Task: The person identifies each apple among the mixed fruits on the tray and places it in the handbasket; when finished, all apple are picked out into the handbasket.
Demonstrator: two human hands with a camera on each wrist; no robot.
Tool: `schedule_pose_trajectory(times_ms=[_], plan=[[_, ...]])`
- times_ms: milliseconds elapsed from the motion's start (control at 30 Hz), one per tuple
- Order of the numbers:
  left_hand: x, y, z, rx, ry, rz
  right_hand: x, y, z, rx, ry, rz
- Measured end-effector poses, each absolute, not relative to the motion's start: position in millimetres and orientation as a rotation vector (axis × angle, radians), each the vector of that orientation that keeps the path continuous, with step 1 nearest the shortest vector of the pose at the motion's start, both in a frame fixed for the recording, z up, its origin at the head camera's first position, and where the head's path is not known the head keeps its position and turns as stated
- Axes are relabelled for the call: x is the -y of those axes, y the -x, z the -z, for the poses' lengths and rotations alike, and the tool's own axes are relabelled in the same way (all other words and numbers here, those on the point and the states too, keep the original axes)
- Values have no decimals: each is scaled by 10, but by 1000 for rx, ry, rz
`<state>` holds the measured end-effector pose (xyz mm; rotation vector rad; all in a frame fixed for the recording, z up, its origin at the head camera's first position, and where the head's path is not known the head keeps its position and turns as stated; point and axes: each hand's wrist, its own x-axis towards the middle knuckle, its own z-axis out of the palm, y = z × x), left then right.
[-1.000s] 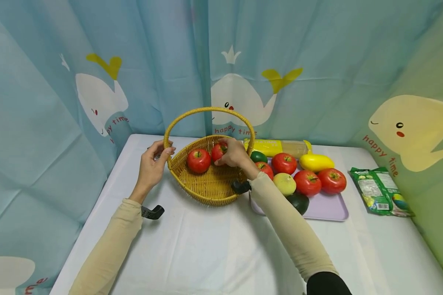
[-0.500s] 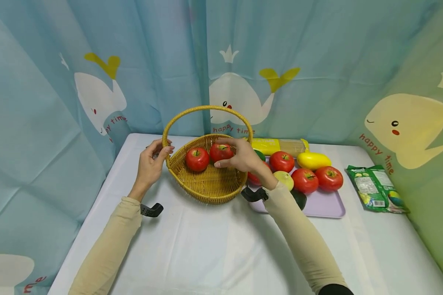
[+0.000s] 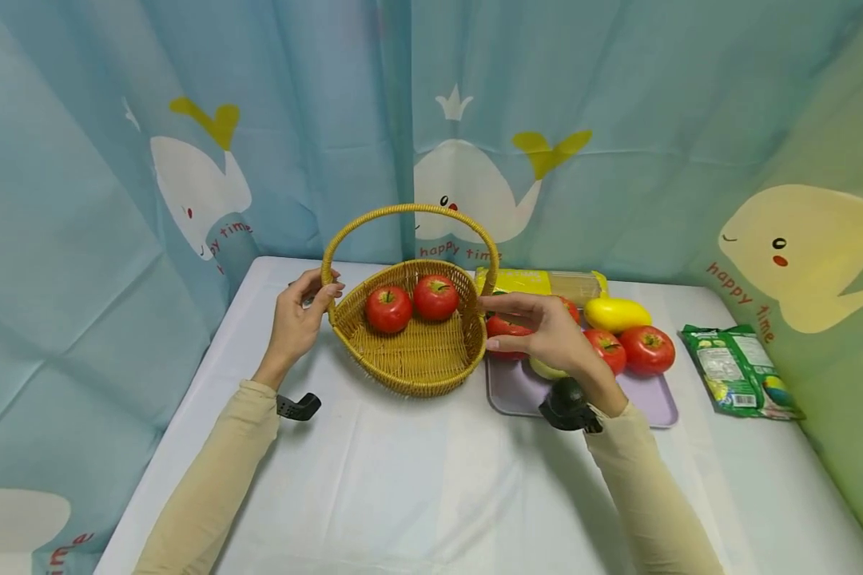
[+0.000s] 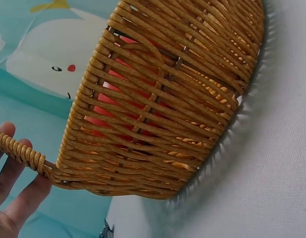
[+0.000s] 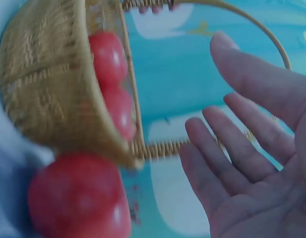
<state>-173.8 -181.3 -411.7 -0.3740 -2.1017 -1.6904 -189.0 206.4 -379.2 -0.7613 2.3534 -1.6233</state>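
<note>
A yellow wicker basket [image 3: 417,375] with a tall arched handle stands on the white table. Inside it lie two red apples, a left apple [image 3: 388,310] and a right apple [image 3: 435,298]. My left hand [image 3: 298,319] pinches the foot of the handle on the basket's left side; the left wrist view shows its fingers around the wrapped handle [image 4: 19,149]. Nothing is in my right hand [image 3: 542,331], which hovers over the tray's left part, fingers extended and thumb apart. Below it a tomato-like red fruit [image 5: 78,198] sits beside the basket.
Right of the basket, a lilac tray [image 3: 647,403] bears several red fruits, a yellow oblong fruit [image 3: 617,315] and a partly covered pale green one. A yellow noodle packet [image 3: 525,282] lies behind. A green snack bag [image 3: 737,371] rests at the far right. A whale-printed curtain surrounds the table.
My right hand has let go of the second apple inside the basket and moved right, out over the tray. The left hand stays on the handle.
</note>
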Motion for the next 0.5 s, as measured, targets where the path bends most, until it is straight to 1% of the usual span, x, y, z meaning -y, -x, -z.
schedule_pose_trajectory(times_ms=[200, 500], plan=[[1807, 1738, 4104, 2093, 366, 1653, -2454, 1874, 3819, -2405, 745, 1659], [1795, 1750, 4119, 2101, 368, 1655, -2894, 1827, 3840, -2514, 618, 1670]])
